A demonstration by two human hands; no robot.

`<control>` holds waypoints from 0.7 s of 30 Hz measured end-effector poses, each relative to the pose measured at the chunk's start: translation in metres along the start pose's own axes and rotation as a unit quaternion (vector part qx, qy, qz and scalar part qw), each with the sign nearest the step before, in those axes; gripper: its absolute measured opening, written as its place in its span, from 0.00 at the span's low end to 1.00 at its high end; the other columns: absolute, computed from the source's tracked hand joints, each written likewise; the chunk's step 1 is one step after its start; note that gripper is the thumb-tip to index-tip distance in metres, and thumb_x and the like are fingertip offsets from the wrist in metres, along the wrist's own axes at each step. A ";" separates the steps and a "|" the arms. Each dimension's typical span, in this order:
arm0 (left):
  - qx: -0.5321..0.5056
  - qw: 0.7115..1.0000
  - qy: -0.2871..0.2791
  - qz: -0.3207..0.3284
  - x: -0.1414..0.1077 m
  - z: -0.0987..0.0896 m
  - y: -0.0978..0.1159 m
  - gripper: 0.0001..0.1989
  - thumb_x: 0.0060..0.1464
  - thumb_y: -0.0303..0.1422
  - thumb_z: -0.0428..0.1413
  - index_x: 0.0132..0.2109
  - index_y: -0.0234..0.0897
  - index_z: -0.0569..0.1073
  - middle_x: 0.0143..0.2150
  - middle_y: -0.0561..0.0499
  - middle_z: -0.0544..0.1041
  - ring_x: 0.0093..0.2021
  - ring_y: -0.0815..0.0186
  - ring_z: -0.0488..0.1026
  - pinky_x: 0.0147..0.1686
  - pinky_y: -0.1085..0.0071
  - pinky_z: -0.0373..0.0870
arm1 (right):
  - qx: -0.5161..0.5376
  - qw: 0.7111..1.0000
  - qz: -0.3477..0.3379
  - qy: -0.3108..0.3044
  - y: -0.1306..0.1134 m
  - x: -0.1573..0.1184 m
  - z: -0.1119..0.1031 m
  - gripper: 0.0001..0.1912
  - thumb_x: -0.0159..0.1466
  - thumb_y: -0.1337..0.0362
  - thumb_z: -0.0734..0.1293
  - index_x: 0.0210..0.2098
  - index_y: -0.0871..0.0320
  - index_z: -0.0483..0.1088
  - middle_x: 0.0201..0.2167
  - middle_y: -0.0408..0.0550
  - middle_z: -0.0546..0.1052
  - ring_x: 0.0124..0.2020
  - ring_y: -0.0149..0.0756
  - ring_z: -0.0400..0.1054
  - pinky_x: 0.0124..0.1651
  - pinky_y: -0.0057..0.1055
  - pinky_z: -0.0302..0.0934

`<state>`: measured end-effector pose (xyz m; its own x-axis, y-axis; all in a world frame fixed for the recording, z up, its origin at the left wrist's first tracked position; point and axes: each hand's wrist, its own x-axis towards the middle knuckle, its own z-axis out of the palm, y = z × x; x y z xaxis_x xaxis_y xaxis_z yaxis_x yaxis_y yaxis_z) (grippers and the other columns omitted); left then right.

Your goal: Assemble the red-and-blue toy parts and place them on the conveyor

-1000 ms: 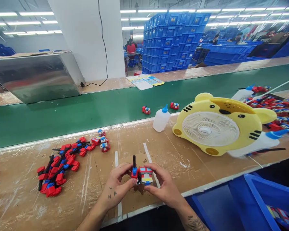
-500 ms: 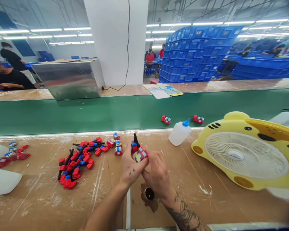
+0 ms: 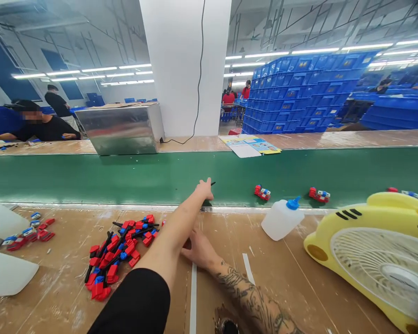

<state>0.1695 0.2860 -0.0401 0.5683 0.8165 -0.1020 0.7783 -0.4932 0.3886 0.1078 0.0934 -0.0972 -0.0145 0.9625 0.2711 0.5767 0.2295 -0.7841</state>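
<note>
My left hand [image 3: 205, 189] is stretched out over the green conveyor belt [image 3: 142, 178]. Its fingers are closed round a small toy piece, of which only a black rod [image 3: 213, 183] shows past them. Beneath my left forearm, my right hand [image 3: 200, 248] is low over the cardboard-covered bench [image 3: 69, 269]; the forearm hides its fingertips and whatever they touch. Left of both hands lies a pile of red and blue toy pieces with black rods [image 3: 111, 255]. On the belt to the right sit small red, white and blue toys, one [image 3: 262, 192] nearer and another [image 3: 319, 195] farther along.
A white squeeze bottle [image 3: 282, 220] with a blue cap and a yellow animal-shaped fan [image 3: 320, 246] stand at right. White containers [image 3: 7, 273] and more toy pieces [image 3: 31, 232] lie far left. A dark small pot [image 3: 229, 326] is at the front edge. Across the belt sits another person [image 3: 52, 127].
My left hand has moved from in front of me out over the belt with the toy piece. My right hand has parted from it and shifted left. The view has tilted up.
</note>
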 end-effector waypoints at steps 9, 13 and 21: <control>0.008 0.999 0.023 -0.030 -0.005 0.033 -0.019 0.23 0.62 0.38 0.57 0.61 0.35 0.65 0.59 0.41 0.68 0.54 0.54 0.70 0.52 0.52 0.71 | -0.027 0.999 -0.007 -0.018 0.002 -0.010 0.007 0.18 0.55 0.69 0.68 0.46 0.60 0.72 0.46 0.56 0.78 0.46 0.48 0.71 0.48 0.38 0.65; 0.014 1.000 0.008 -0.019 -0.013 0.029 -0.011 0.20 0.62 0.38 0.57 0.58 0.35 0.68 0.56 0.42 0.70 0.54 0.55 0.71 0.52 0.52 0.71 | -0.046 0.998 0.028 -0.033 -0.008 -0.036 -0.020 0.11 0.55 0.69 0.67 0.39 0.59 0.73 0.36 0.50 0.78 0.37 0.42 0.71 0.42 0.34 0.64; 0.060 0.995 -0.026 0.073 -0.055 -0.044 -0.054 0.18 0.63 0.39 0.56 0.55 0.35 0.70 0.54 0.44 0.72 0.51 0.58 0.72 0.51 0.55 0.72 | 0.130 0.957 0.214 0.143 0.007 -0.162 -0.106 0.23 0.53 0.51 0.72 0.46 0.55 0.74 0.39 0.51 0.80 0.38 0.46 0.75 0.44 0.38 0.69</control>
<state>0.0845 0.2808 -0.0149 0.6883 0.7184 -0.1007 0.7109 -0.6405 0.2904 0.2003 -0.0759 -0.0870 0.4237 0.9058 0.0057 0.2556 -0.1135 -0.9601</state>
